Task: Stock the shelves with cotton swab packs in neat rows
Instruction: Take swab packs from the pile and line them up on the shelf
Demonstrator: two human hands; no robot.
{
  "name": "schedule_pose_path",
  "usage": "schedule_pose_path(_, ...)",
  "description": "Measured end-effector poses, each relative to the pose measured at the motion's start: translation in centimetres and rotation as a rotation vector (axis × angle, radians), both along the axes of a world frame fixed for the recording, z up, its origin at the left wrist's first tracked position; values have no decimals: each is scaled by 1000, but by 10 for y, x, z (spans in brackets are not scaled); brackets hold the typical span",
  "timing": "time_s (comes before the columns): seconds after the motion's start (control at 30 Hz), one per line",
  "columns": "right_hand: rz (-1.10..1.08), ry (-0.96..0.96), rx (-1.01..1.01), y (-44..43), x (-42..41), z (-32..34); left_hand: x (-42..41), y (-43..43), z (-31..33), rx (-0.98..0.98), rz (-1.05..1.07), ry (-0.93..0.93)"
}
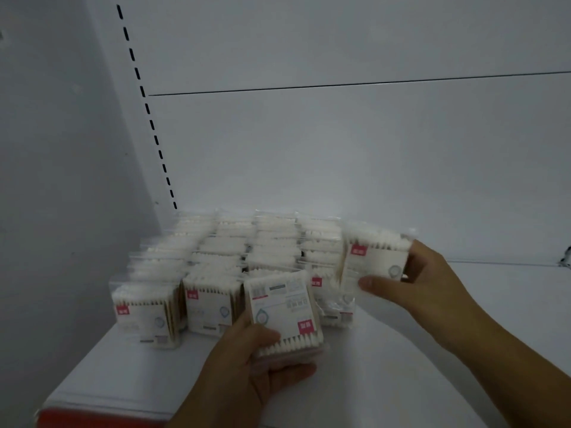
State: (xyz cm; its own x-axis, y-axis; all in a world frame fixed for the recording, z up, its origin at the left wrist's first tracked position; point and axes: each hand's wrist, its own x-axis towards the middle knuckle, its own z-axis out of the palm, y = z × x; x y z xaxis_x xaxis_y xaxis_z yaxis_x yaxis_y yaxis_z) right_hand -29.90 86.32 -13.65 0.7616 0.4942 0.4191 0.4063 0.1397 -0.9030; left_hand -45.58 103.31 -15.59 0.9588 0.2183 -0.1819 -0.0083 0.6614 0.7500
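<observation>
Several rows of clear cotton swab packs (pixel 234 248) stand upright at the left end of a white shelf (pixel 417 350). My left hand (pixel 247 366) grips one pack (pixel 282 310) upside down, its red label at the lower right and its swab tips pointing toward me, just in front of the third row. My right hand (pixel 420 279) holds another pack (pixel 375 257) upright, red label at the top left, to the right of the fourth row and above the shelf. Behind it the front pack of the fourth row (pixel 330 301) stands partly hidden.
The shelf's white back panel (pixel 340 149) rises behind the rows, with a slotted upright (pixel 148 112) at its left edge. A grey side wall (pixel 55 180) closes the left. A red strip (pixel 102 418) runs along the shelf's front edge. Bare shelf surface lies to the right of the packs.
</observation>
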Motion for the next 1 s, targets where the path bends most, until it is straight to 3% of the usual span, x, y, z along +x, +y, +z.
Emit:
schedule_pose_path(0.33,-116,-326,-344,11,-19,-10,-4,-2,0,5,68,-65)
schedule_pose_path(0.5,-277,-664,-587,14,-20,-14,-11,-3,2,40,4,-102)
schedule_pose_path(0.6,-300,-736,-699,15,-23,-13,-13,-2,2,94,-44,-115)
schedule_pose_path(0.67,-312,-737,-659,13,-26,-7,-14,-1,2,119,-50,-124)
schedule_pose_path(0.8,-378,-759,-444,13,-30,18,-28,15,8,445,-128,-169)
schedule_pose_path(0.9,-224,-700,-438,24,-39,36,-46,44,25,739,-178,-136)
schedule_pose_path(1.0,-56,-664,-480,45,-51,50,-60,84,56,1127,-17,-83)
